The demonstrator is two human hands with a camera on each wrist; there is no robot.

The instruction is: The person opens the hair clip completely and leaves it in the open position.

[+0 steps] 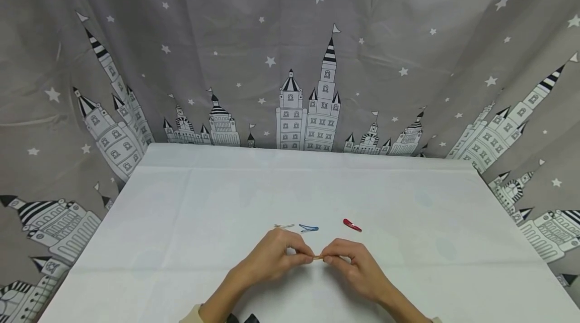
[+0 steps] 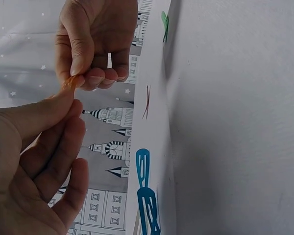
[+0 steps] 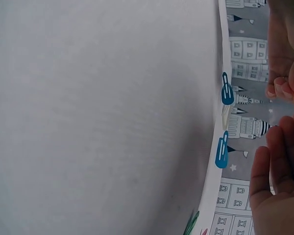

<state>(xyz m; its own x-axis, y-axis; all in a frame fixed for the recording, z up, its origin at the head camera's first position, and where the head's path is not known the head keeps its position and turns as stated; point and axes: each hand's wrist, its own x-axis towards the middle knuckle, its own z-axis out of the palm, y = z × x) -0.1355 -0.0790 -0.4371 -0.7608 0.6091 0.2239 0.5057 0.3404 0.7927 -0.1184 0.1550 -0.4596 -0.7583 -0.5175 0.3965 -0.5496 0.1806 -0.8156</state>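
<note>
Fingertips of both hands meet over the near part of the table in the head view. Thumb and index finger of my left hand (image 1: pixel 274 255) pinch one end of a small orange hair clip (image 1: pixel 318 257). The other end is pinched in the same way by my right hand (image 1: pixel 355 265). Only a short piece of orange (image 2: pixel 71 82) shows between the fingertips in the left wrist view; the rest is hidden by them. Just beyond the hands lie a beige hair clip (image 1: pixel 284 225), blue hair clips (image 1: pixel 309 228) and a red one (image 1: pixel 352 225).
A green hair clip (image 2: pixel 164 25) lies farther along the white-covered table (image 1: pixel 181 202), seen in the wrist views. Behind the table hangs a grey curtain (image 1: pixel 254 20) with castles and stars. Something black (image 1: pixel 246 318) pokes in at the bottom edge of the head view.
</note>
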